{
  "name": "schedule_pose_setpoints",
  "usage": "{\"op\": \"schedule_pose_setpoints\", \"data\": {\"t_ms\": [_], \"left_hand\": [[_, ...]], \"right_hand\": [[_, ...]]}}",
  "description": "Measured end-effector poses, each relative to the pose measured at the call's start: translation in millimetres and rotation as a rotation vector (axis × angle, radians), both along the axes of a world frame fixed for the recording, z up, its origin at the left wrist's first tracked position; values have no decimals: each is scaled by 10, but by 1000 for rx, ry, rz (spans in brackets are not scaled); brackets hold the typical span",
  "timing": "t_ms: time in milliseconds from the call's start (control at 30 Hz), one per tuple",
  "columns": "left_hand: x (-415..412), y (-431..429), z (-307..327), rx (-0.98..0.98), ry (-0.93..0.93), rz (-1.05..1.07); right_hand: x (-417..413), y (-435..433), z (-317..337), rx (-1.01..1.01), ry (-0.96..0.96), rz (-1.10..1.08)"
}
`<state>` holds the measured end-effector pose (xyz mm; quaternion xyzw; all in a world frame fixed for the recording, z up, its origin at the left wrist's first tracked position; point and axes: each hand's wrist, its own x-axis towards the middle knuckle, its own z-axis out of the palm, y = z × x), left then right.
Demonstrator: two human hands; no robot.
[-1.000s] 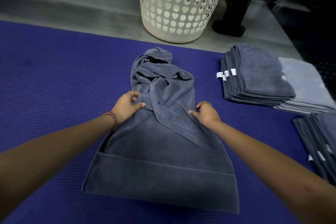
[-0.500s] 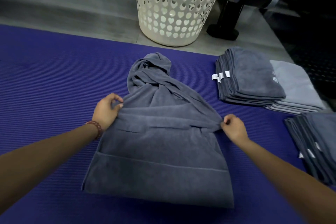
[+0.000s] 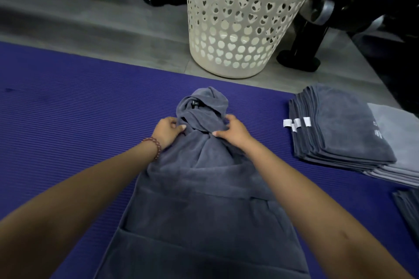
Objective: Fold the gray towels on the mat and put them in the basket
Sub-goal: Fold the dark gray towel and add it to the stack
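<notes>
I see both hands close together on the gray towel (image 3: 204,210), which lies on the purple mat (image 3: 68,131) between and under the forearms. The left hand (image 3: 169,130) pinches the bunched cloth from its left side. The right hand (image 3: 233,132) curls its fingers over the same bunch from the right, thumb pressed on a fold. Beyond the fingertips the towel's far end sits crumpled; nearer than the hands it spreads flat. A beaded bracelet (image 3: 154,145) circles the left wrist. The white basket (image 3: 244,29) with heart-shaped holes stands on the floor (image 3: 113,36) just beyond the hands, off the mat. Well to the right of the right hand lies a stack of folded dark towels (image 3: 344,129) with 3 white tags (image 3: 295,123), resting on lighter gray towels (image 3: 401,142)
</notes>
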<state>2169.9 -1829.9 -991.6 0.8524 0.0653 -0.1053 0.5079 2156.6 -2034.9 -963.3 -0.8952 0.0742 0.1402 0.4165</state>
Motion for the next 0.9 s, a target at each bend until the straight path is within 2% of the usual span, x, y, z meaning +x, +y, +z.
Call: {"op": "schedule_pose_setpoints", "data": {"t_ms": [67,200,267,300,367,433,500,533,567,633,733,800,900], "left_hand": [[71,-40,92,-158,-42,34],[376,24,535,-273,-300,128],[513,37,867,-368,-375,166],[540,29,1035,-406,-423,173],[456,-15,1342,-413,-555,160],[265,-65,1474,-368,-635,116],[13,-135,1422,-354,-566,28],[-133,-184,1356,-403,-471,-1],[-305,-239,1288,-490,-344,-13],[-695,-371,1137,-678,-60,-35],[-1200,-540,923,-726,167,-204],[-1370,-573,855,-598,184,-393],[-1360,-472,837,-324,-44,-699]], "right_hand": [[62,0,-26,21,-78,-73],[211,-278,311,583,-357,-437],[242,-567,565,716,-494,-498],[218,-712,655,695,-539,-496],[69,-961,735,477,-551,-472],[-162,-1194,639,222,-440,-414],[-489,-1299,503,33,-189,-333],[-653,-1285,465,-68,-139,-298],[-802,-1247,449,-131,-171,-273],[-1080,-1055,472,-26,-246,-165],[-1418,-599,588,324,-13,44],[-1531,-352,571,447,78,70],[-1557,-193,552,529,31,-41]]}}
